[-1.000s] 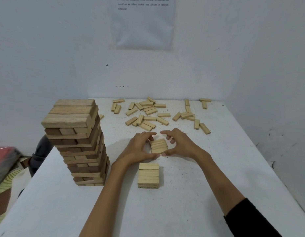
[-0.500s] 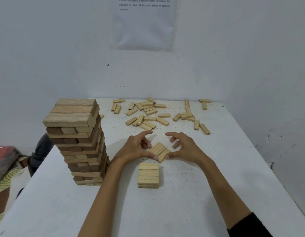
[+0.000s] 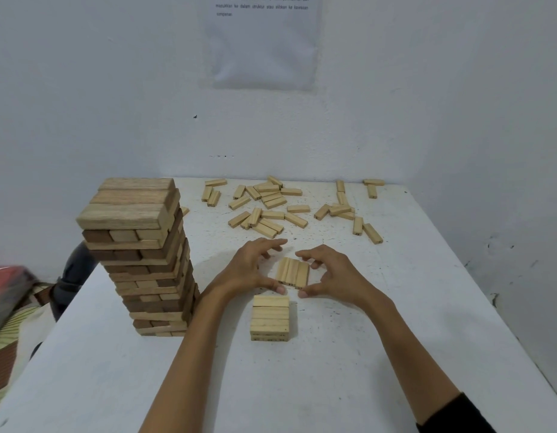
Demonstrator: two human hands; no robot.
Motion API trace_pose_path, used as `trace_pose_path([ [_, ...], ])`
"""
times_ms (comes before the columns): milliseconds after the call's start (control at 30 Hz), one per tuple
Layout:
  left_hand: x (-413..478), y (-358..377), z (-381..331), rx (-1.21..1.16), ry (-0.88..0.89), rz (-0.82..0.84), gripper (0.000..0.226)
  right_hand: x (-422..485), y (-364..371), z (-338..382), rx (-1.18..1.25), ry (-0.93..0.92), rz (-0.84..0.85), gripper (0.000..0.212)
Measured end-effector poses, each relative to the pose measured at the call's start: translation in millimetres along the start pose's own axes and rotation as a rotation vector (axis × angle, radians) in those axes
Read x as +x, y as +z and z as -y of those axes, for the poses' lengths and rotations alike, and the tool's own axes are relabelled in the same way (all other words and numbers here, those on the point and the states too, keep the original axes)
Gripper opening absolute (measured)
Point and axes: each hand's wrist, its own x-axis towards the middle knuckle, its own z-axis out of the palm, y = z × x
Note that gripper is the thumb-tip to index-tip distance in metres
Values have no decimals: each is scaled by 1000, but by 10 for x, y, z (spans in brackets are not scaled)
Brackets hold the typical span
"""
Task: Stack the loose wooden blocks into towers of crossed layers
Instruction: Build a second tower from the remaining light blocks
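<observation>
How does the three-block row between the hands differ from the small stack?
The three-block row is one layer; the small stack is at least two layers. The row's blocks point away from the camera; the stack's top blocks run left to right. The left hand and right hand cup the row; the stack stands free. Both are pale wood.

the three-block row has turned from crosswise to pointing away
</observation>
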Motion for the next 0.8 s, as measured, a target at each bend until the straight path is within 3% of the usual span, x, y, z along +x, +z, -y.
trace_pose_path([
  [567,-14,67,-8,-31,-9,-17,76,152,-6,68,-168,-61,27,64],
  [800,-27,34,-64,-57,0,-24,75,113,-35,90,-105,-84,29,60],
])
